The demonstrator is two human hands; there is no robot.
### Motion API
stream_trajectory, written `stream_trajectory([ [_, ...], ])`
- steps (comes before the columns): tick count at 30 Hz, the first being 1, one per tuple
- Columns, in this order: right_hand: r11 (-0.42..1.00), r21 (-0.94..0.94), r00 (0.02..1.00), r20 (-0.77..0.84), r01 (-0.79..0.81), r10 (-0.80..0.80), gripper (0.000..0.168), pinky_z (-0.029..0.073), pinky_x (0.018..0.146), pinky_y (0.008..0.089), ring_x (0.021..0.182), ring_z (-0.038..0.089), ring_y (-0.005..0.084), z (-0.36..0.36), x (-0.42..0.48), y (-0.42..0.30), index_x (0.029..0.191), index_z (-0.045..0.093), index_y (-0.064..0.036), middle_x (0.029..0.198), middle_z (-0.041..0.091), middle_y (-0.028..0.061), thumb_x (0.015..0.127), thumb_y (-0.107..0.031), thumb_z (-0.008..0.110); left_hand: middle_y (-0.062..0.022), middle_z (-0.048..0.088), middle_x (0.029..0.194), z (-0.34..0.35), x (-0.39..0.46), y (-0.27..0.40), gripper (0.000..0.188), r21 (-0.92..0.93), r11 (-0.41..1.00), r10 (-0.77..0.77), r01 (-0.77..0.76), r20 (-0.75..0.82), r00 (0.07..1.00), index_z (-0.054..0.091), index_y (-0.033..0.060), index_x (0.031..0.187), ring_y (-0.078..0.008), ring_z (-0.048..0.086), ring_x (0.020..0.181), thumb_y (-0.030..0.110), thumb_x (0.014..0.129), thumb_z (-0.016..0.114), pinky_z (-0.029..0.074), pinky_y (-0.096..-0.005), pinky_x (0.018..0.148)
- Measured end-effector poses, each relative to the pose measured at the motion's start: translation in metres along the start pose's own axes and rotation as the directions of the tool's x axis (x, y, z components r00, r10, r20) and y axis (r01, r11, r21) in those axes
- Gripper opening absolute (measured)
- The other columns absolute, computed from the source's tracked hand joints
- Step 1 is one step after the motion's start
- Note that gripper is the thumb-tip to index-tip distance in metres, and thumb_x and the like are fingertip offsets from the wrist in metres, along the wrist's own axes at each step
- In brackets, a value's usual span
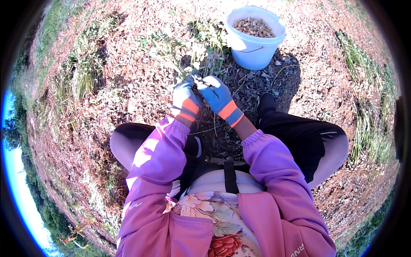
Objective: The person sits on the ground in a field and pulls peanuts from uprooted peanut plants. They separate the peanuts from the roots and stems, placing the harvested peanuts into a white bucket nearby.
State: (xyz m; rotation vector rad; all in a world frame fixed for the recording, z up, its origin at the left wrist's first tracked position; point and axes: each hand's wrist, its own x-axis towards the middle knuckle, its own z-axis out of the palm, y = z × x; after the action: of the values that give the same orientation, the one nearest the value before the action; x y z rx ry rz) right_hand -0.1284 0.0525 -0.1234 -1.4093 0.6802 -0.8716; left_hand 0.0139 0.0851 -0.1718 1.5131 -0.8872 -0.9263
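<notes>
My left hand [186, 98], in a blue work glove with an orange cuff band, is closed around the stems and roots of a peanut plant [179, 66]. Its leafy part spreads forward, away from me. Against it, my right hand [216, 91], gloved alike, has its fingers at the root end, where a few pale pods [199, 81] show between the hands. The right fingertips are partly hidden, so their exact hold cannot be told. Beyond my right hand stands a white plastic bucket [253, 53] with a wire handle, partly filled with peanuts in their shells [255, 27].
Pulled plants lie in a row on the left [85, 70] and another on the right [362, 64]. More greenery [208, 35] lies beside the bucket. Dry leaves cover the reddish soil [135, 90]. My bent legs flank the shaded ground before me.
</notes>
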Motion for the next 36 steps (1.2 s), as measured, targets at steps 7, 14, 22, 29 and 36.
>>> stream_trajectory([
  [7, 0.974, 0.221, 0.989, -0.148, 0.043, -0.010, 0.017, 0.040, 0.058, 0.0242, 0.065, 0.048, 0.0082, 0.000, 0.006, 0.020, 0.086, 0.056, 0.000, 0.074, 0.054, 0.0036, 0.082, -0.016, 0.053, -0.0055, 0.059, 0.091, 0.012, -0.010, 0.020, 0.023, -0.216, 0.968, -0.142, 0.129, -0.047, 0.989, 0.052, -0.0006, 0.106, -0.0124, 0.055, 0.080, 0.005, 0.085, 0.043, 0.045, -0.0250, 0.075],
  [14, 0.792, 0.576, 0.936, -0.124, -0.203, 0.330, 0.013, 0.038, 0.057, 0.0190, 0.063, 0.047, 0.0053, -0.003, 0.006, 0.014, 0.087, 0.056, -0.004, 0.073, 0.055, 0.0003, 0.083, -0.016, 0.054, -0.0047, 0.055, 0.072, 0.030, -0.009, 0.040, 0.014, -0.864, 0.460, -0.420, 0.205, -0.008, 0.907, 0.056, 0.0032, 0.087, -0.0157, 0.053, 0.063, 0.008, 0.086, 0.042, 0.045, -0.0268, 0.058],
  [22, 0.439, 0.843, 0.902, 0.114, -0.310, 0.416, 0.011, 0.023, 0.035, 0.0219, 0.039, 0.032, 0.0076, -0.048, 0.009, 0.019, 0.081, 0.052, -0.006, 0.060, 0.042, -0.0019, 0.086, -0.016, 0.050, -0.0134, 0.058, 0.076, 0.017, -0.014, 0.089, 0.024, -0.854, 0.426, -0.438, 0.299, 0.095, 0.894, 0.052, 0.0011, 0.088, -0.0272, 0.058, 0.065, 0.017, 0.087, 0.034, 0.050, -0.0434, 0.064],
  [29, 0.418, 0.852, 0.905, 0.138, -0.316, 0.403, 0.018, 0.053, 0.060, 0.0352, 0.071, 0.060, 0.0189, -0.010, 0.000, -0.003, 0.097, 0.055, -0.005, 0.079, 0.059, 0.0077, 0.086, -0.018, 0.049, -0.0101, 0.054, 0.072, 0.011, -0.012, 0.093, 0.021, -0.851, 0.450, -0.369, 0.272, 0.099, 0.924, 0.050, 0.0028, 0.087, -0.0234, 0.054, 0.066, 0.019, 0.087, 0.037, 0.047, -0.0340, 0.065],
  [36, 0.315, 0.908, 0.913, 0.147, -0.277, 0.379, 0.020, 0.052, 0.062, 0.0291, 0.066, 0.055, 0.0146, 0.007, -0.003, 0.002, 0.097, 0.051, -0.006, 0.076, 0.055, 0.0033, 0.083, -0.019, 0.058, -0.0058, 0.056, 0.073, 0.017, -0.018, 0.095, 0.021, -0.815, 0.566, -0.241, 0.125, -0.018, 0.970, 0.053, 0.0049, 0.080, -0.0184, 0.055, 0.067, 0.020, 0.087, 0.040, 0.046, -0.0309, 0.064],
])
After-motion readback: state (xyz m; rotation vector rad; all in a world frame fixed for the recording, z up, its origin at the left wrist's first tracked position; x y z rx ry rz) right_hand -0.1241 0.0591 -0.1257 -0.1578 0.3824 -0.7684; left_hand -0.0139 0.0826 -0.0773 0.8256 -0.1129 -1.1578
